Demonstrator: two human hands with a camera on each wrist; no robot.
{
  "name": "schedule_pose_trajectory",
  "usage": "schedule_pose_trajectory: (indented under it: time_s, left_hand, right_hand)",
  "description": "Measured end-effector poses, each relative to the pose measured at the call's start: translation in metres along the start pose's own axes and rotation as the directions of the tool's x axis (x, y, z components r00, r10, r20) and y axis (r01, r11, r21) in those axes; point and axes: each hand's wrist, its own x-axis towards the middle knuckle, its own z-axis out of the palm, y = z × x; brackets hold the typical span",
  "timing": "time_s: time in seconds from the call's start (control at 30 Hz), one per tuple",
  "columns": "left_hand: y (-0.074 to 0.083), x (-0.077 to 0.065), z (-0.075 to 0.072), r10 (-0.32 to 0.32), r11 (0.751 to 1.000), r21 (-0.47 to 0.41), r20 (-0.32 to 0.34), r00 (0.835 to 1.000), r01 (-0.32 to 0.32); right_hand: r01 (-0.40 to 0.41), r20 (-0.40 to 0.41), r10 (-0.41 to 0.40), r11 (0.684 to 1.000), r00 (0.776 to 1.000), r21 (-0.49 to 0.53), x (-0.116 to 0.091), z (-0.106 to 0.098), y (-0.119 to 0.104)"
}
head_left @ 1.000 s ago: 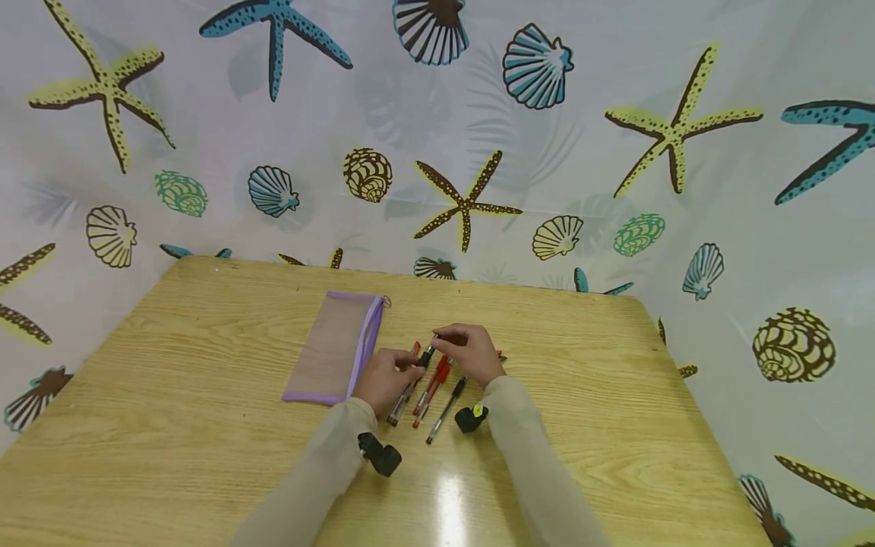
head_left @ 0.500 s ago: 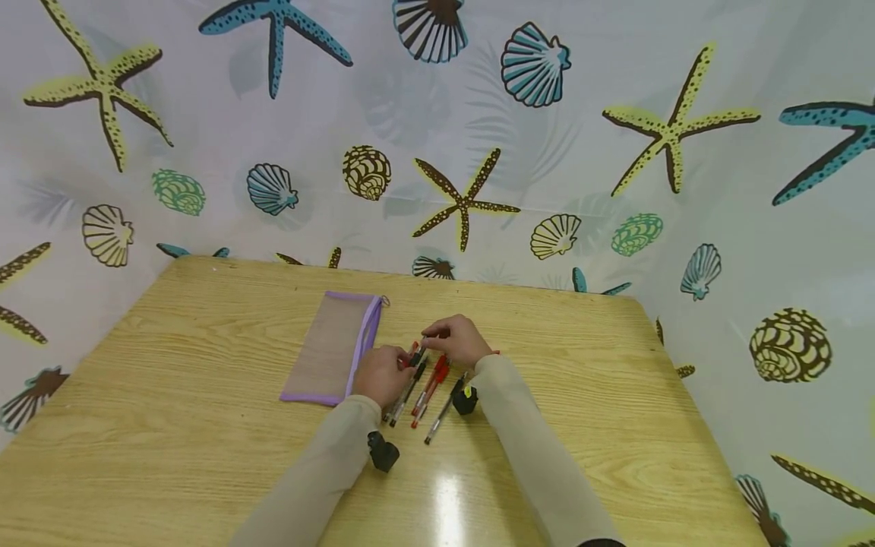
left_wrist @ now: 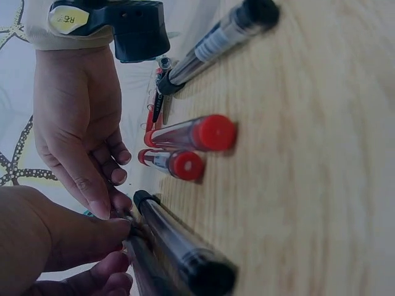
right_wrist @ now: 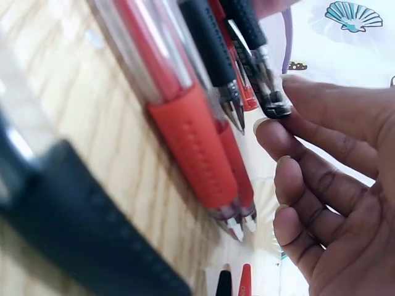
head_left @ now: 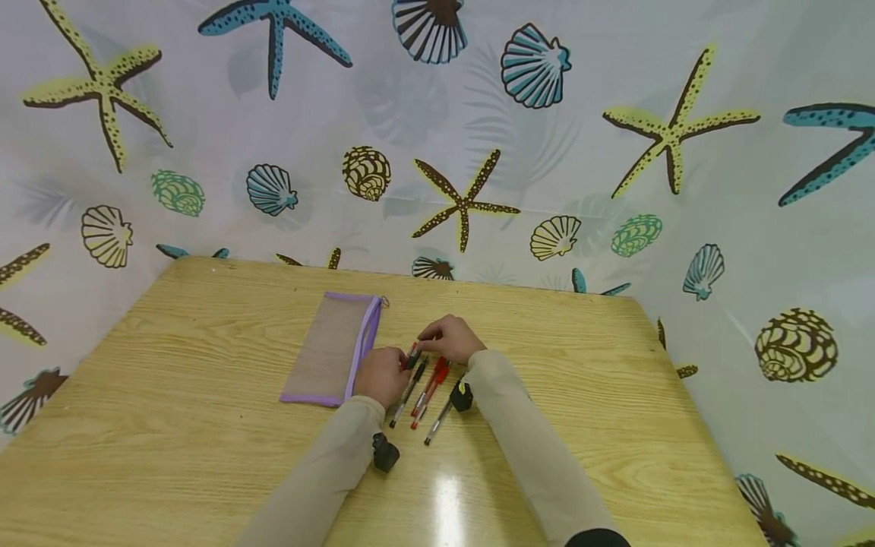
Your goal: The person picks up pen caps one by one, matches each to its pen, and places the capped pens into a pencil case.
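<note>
A black gel pen (head_left: 412, 355) lies between both hands beside the pouch. My left hand (head_left: 383, 376) pinches it between thumb and fingers; in the left wrist view its dark barrel (left_wrist: 148, 265) runs under the thumb. My right hand (head_left: 454, 339) has thumb and index finger at its far end, where the right wrist view shows a clear cap (right_wrist: 274, 105) over the tip. Close to its right lies another black pen (head_left: 407, 395), uncapped in the right wrist view. Two red pens (right_wrist: 194, 154) lie side by side further right, their white tips showing.
Left of the hands lies a mesh zip pouch (head_left: 324, 349) with purple edging. A further black pen (head_left: 437, 425) lies right of the red pens. More pens (right_wrist: 234, 280) show beyond the right hand. A patterned curtain (head_left: 451, 114) hangs behind the wooden table (head_left: 171, 365).
Both hands have kept hold of the black pen while it shifted left towards the pouch. My right hand moved left the most; the other pens stay almost where they were.
</note>
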Motion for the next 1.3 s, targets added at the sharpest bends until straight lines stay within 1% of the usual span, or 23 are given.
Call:
schedule_pose_trajectory:
  time_s: [0.2, 0.4, 0.53, 0.67, 0.77, 0.87, 0.97, 1.07, 1.13, 1.3]
  left_hand:
    - [0.001, 0.003, -0.005, -0.026, 1.0, 0.003, 0.039, 0.999, 0.026]
    - [-0.001, 0.006, -0.008, -0.026, 1.0, -0.013, 0.064, 0.998, 0.027]
    - [-0.002, 0.006, -0.009, 0.002, 0.999, -0.034, 0.058, 0.998, 0.0]
    - [-0.001, 0.006, -0.01, 0.054, 0.997, -0.058, 0.039, 0.998, -0.052]
    - [0.0, 0.005, -0.011, 0.08, 0.993, -0.088, 0.039, 0.996, -0.076]
    - [0.002, 0.002, -0.01, 0.099, 0.988, -0.121, 0.054, 0.994, -0.092]
    - [0.003, 0.0, -0.008, 0.108, 0.985, -0.141, 0.069, 0.992, -0.097]
    - [0.004, -0.001, -0.005, 0.103, 0.988, -0.126, 0.079, 0.992, -0.093]
    - [0.005, -0.002, -0.002, 0.088, 0.991, -0.111, 0.084, 0.993, -0.078]
    - [0.009, -0.005, 0.002, 0.084, 0.994, -0.077, 0.071, 0.994, -0.079]
  right_hand:
    - [-0.052, 0.026, 0.051, 0.998, 0.998, 0.034, 0.001, -0.002, -0.004]
    - [-0.07, 0.006, 0.069, 0.996, 0.998, 0.048, 0.003, -0.004, -0.004]
    - [-0.076, -0.011, 0.077, 0.996, 0.997, 0.054, 0.003, -0.006, -0.001]
    - [-0.061, -0.042, 0.063, 0.996, 0.997, 0.059, 0.0, -0.011, 0.001]
    - [-0.054, -0.075, 0.061, 0.995, 0.995, 0.083, -0.005, -0.016, 0.003]
    - [-0.059, -0.109, 0.075, 0.987, 0.991, 0.147, -0.013, -0.021, 0.006]
    - [-0.043, -0.152, 0.074, 0.979, 0.986, 0.198, -0.02, -0.026, 0.011]
    - [-0.025, -0.196, 0.071, 0.973, 0.978, 0.229, -0.029, -0.032, 0.017]
    - [-0.017, -0.22, 0.077, 0.965, 0.972, 0.261, -0.035, -0.036, 0.02]
    - [-0.032, -0.265, 0.132, 0.936, 0.955, 0.35, -0.05, -0.046, 0.028]
